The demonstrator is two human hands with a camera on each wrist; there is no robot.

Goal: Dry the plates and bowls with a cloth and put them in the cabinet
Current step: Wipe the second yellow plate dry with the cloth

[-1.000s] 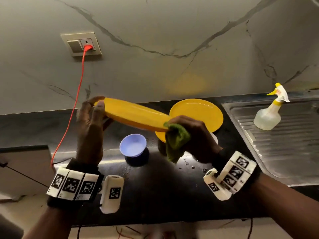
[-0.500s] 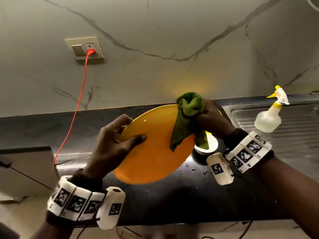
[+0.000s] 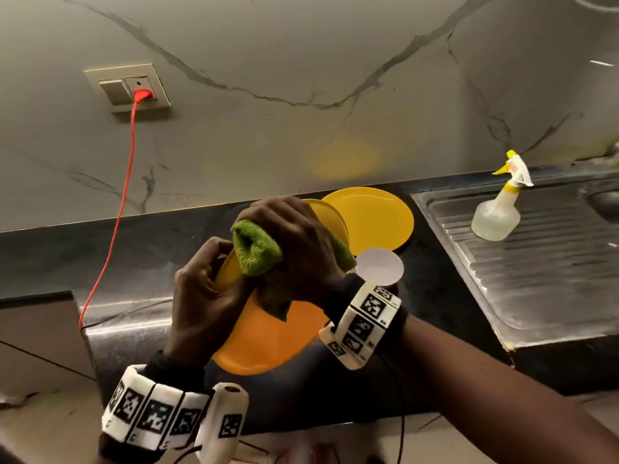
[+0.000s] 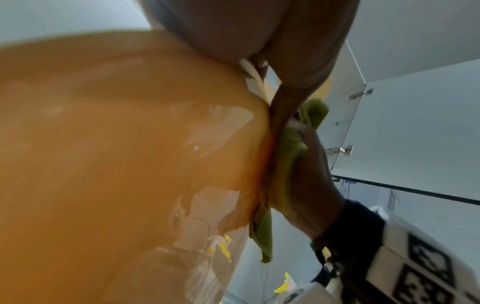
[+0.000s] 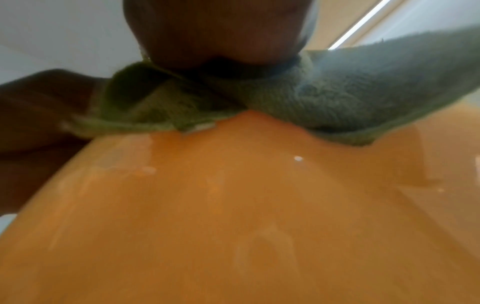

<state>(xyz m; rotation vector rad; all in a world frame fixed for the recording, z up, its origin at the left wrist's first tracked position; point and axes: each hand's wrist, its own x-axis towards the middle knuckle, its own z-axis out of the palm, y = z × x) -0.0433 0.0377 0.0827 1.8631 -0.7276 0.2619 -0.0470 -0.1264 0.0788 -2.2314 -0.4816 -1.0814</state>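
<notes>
The yellow plate (image 3: 268,336) stands tilted on edge above the black worktop (image 3: 150,249), low in the middle of the head view. Much of its upper half is hidden behind both hands and the green cloth (image 3: 256,251); only the lower face and a strip of the upper rim show. In the left wrist view the plate (image 4: 116,154) fills the left of the frame, blurred, with a few water drops on it. In the right wrist view its face (image 5: 246,216) fills the lower frame, also blurred.

The left hand (image 3: 204,303) grips the plate's left edge with its fingers (image 3: 214,252) curled round the rim; the thumb side is hidden. The right hand (image 3: 294,249) is closed over the bunched cloth and presses it against the plate's upper part, one corner hanging down over the face. The right fingertips are hidden behind the cloth (image 5: 324,98).

Just beyond, right of centre, a second yellow plate (image 3: 371,219) lies flat on the worktop, partly covered by the held one. A small white bowl (image 3: 380,271) sits beside the right wrist. At far right, a spray bottle (image 3: 499,212) stands on the steel draining board (image 3: 536,279). At upper left, a red cable (image 3: 117,222) runs down from a wall socket (image 3: 134,88).
</notes>
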